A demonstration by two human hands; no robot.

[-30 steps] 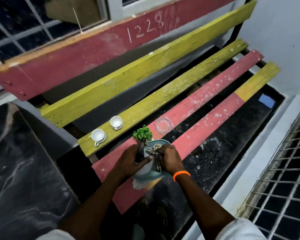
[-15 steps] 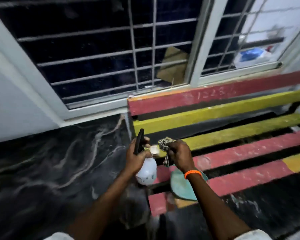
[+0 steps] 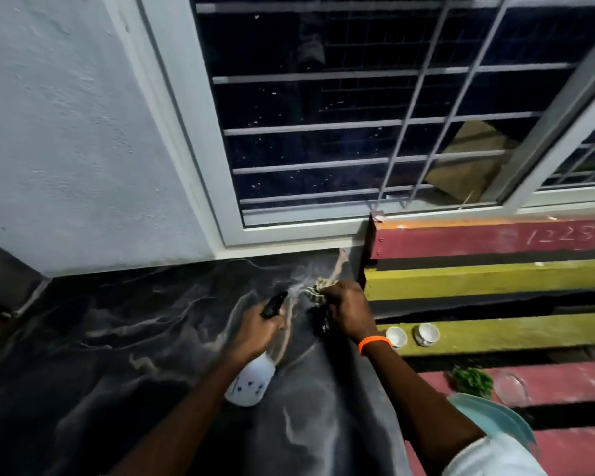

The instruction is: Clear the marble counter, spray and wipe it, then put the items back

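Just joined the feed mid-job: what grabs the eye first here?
Two hands meet over the dark marble counter: the left hand grips a white spray bottle, the right hand a striped cloth. To the right, two white cups sit on a yellow bench slat.

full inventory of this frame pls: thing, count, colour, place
marble counter: 1, black with pale veins, left and centre
spray bottle: 1, white with black trigger, over counter
cloth: 1, patterned dark and light, over counter
bench: 1, red and yellow slats, right
cups: 2, white, yellow slat
plant: 1, green, red slat
glass dish: 1, clear, red slat
plate: 1, teal, lower right
window: 1, white frame, barred, behind
left hand: grips spray bottle
right hand: grips cloth, orange wristband
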